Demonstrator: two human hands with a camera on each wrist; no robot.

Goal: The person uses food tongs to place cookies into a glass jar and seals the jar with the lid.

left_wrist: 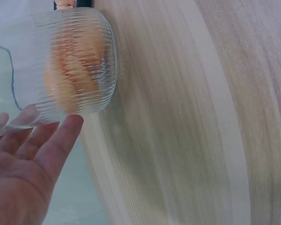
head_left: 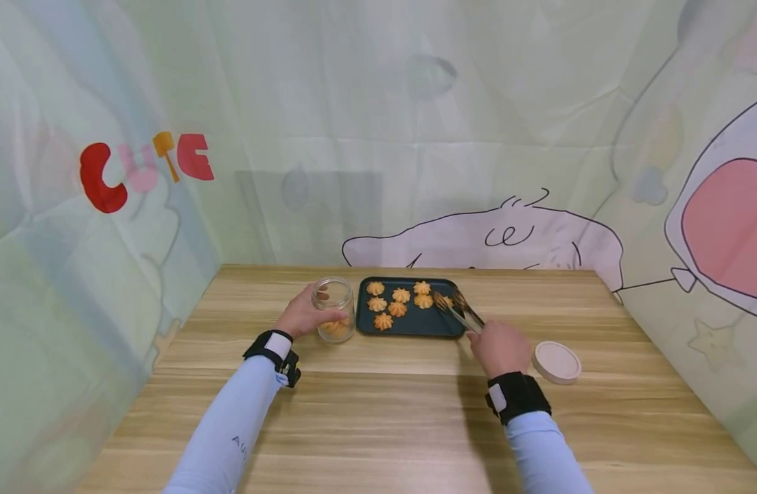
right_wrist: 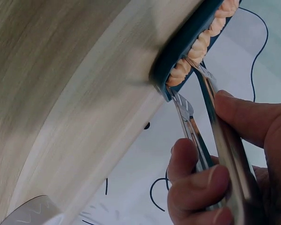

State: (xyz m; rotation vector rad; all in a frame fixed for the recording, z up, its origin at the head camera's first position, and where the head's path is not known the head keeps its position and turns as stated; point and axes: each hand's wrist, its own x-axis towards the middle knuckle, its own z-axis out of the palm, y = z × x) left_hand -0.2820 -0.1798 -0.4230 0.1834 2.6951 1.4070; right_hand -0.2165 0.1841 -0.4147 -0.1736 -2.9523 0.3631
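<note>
Behind, curtain [head_left: 168, 206] lettering [head_left: 146, 168] reads "CUTE".

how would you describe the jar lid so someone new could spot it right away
Start at the wooden table and find the dark tray of cookies near its far edge. Go right, past the right hand holding tongs. The lid lies alone there: a flat, pale pinkish disc, unlike the clear glass jar.

ribbed clear glass jar [head_left: 335, 307], shiny metal tongs [head_left: 460, 310], matt dark tray [head_left: 409, 328], wood-grain table [head_left: 378, 412]
</note>
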